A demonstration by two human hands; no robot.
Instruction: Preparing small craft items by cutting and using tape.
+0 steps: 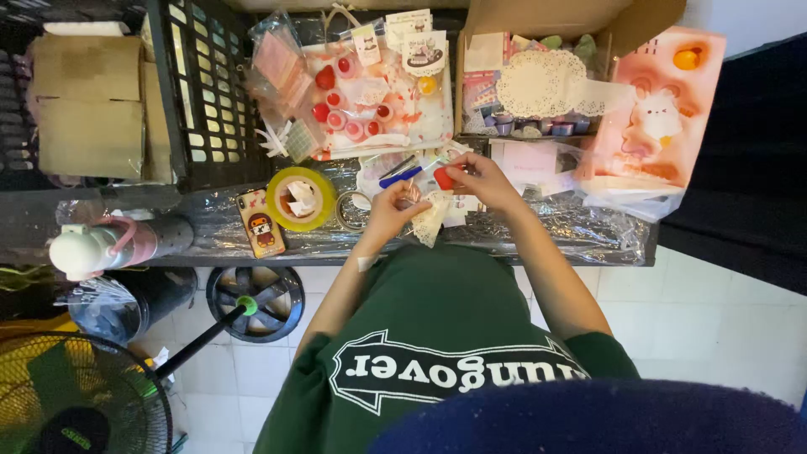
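Observation:
My left hand point(388, 212) pinches a small pale item over the foil-covered table point(588, 231), with a piece of cream lace paper point(429, 222) hanging under it. My right hand point(486, 182) is just to the right and grips a small red object point(443, 178) at its fingertips. The two hands almost touch. A blue pen point(401, 176) lies just beyond them. What the left fingers hold is too small to make out.
A yellow tape roll point(300, 198), a clear tape ring point(352, 210) and a phone point(259, 223) lie left of the hands. Behind are a bag of small red trinkets point(370, 101), a cardboard box with doilies point(546, 84), a pink rabbit bag point(656, 126) and a black crate point(202, 92). A bottle point(101, 244) and a fan point(76, 395) sit at left.

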